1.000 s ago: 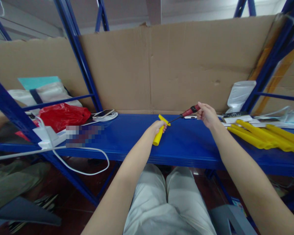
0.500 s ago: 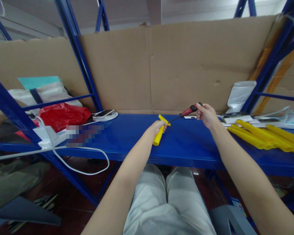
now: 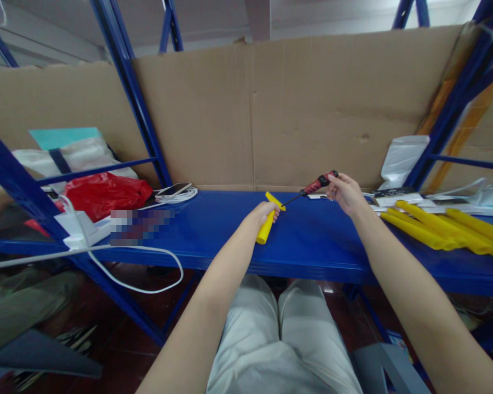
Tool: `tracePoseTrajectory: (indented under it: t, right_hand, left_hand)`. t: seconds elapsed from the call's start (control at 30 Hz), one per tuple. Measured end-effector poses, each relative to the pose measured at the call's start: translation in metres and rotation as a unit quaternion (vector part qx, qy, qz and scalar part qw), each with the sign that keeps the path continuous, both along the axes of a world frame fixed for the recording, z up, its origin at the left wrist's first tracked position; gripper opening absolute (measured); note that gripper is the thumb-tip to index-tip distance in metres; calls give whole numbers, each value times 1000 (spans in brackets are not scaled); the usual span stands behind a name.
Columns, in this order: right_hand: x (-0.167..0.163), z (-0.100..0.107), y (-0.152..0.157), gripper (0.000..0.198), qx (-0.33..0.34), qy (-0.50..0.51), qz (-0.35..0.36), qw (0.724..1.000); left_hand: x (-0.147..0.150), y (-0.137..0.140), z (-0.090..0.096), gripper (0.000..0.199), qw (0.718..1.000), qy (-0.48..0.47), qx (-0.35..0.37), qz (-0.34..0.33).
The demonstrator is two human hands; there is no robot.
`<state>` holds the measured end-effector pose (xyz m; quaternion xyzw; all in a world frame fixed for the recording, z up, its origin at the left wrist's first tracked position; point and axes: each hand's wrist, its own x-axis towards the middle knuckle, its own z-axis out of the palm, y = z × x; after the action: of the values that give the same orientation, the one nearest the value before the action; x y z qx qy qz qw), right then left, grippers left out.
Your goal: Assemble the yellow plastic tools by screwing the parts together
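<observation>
My left hand [image 3: 268, 211] is wrapped round a yellow handle-like piece [image 3: 264, 234], a thick tube with a crosspiece at its far end. The piece is tilted above the blue tabletop, and my fingers cover its middle. In my right hand [image 3: 347, 192] is a red and black screwdriver [image 3: 314, 186], gripped by the butt end of its handle. Its dark shaft slopes down to the left, and the tip meets the yellow piece near the crosspiece. Whether a screw sits there is too small to see.
Several yellow tubes [image 3: 443, 229] lie at the right on the blue table [image 3: 213, 230]. To the left are a phone [image 3: 173, 190] on a coiled white cable, a red plastic bag [image 3: 104, 191] and a white power adapter [image 3: 74, 225]. A cardboard sheet [image 3: 304, 109] stands behind.
My right fingers have shifted slightly round the screwdriver's butt end, and its handle appears turned. My left hand and the yellow piece have stayed in place.
</observation>
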<state>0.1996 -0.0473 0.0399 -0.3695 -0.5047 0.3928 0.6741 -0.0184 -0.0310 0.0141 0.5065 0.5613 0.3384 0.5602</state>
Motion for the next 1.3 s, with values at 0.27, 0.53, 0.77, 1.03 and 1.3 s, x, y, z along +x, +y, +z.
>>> tracePoseTrajectory:
  t: [0.27,0.53,0.77,1.03,1.3]
  right_hand:
    - [2,-2,2,39,-9,-4,-5,1000]
    - [1,-3,2,49,-12,6,-20,1000]
    - [1,-4,5,49,-40,22,-45,998]
    - [-2,0,-1,27,-73,24,-37,996]
    - [-1,-1,-2,25,-64,16,-13,998]
  left_hand:
    - [0,-1,1,19,1000,-8,-5,2]
    - [0,-1,1,17,1000,-7,-8,2]
    - [0,-3,3,19,1000,-4,-8,0]
    - [0,-1,1,18,1000,-4,1,4]
    - [0,1,0,21,1000,-3,0,4]
